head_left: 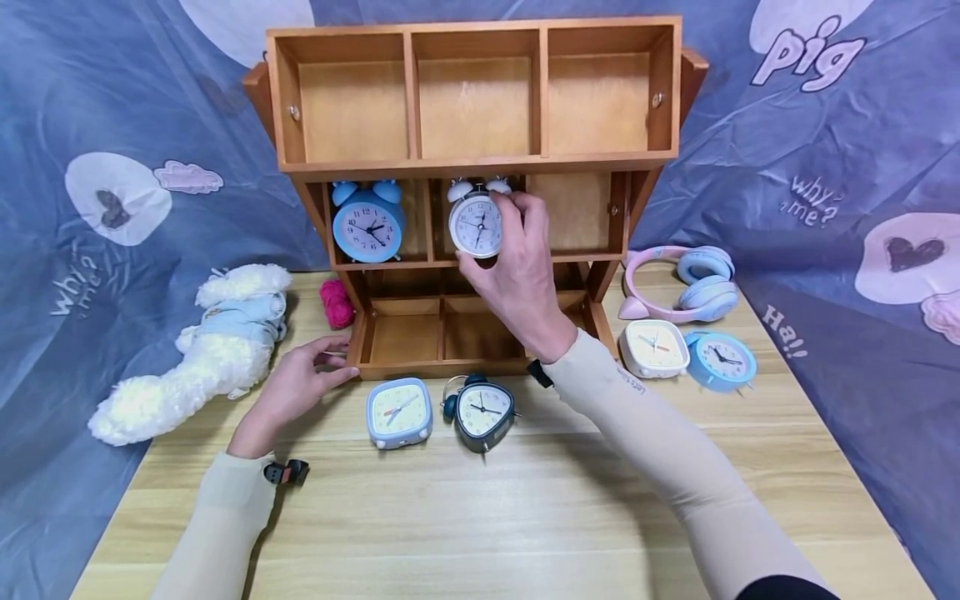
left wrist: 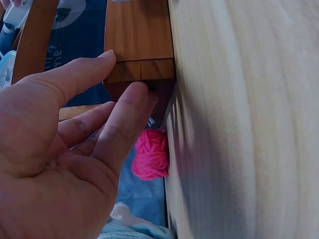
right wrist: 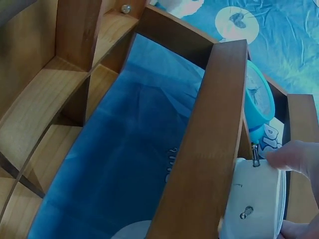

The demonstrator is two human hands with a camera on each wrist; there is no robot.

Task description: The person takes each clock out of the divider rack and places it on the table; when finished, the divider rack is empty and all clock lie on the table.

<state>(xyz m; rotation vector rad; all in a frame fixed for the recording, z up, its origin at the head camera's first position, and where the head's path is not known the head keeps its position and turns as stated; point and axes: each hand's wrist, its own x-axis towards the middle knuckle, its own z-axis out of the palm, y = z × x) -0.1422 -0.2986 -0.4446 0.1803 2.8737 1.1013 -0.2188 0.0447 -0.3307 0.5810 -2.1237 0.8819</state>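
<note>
My right hand [head_left: 517,258] pinches a white twin-bell alarm clock [head_left: 477,223] between thumb and fingertips, thumb low on its rim. This clock is in the middle compartment of the shelf's middle row; the right wrist view shows its white back [right wrist: 254,199] beside a wooden rail. A blue twin-bell alarm clock [head_left: 369,227] stands in the compartment to its left. My left hand [head_left: 300,379] touches the lower front left corner of the wooden shelf [head_left: 472,163], thumb and forefinger extended against the end block [left wrist: 140,70], other fingers loosely bent.
In front of the shelf lie a blue square clock [head_left: 400,412] and a dark rounded-triangle clock [head_left: 483,410]. To the right are a white square clock [head_left: 654,348], a blue clock [head_left: 722,362] and headphones [head_left: 697,287]. Pink yarn [head_left: 337,303] and a white plush toy [head_left: 202,354] lie left.
</note>
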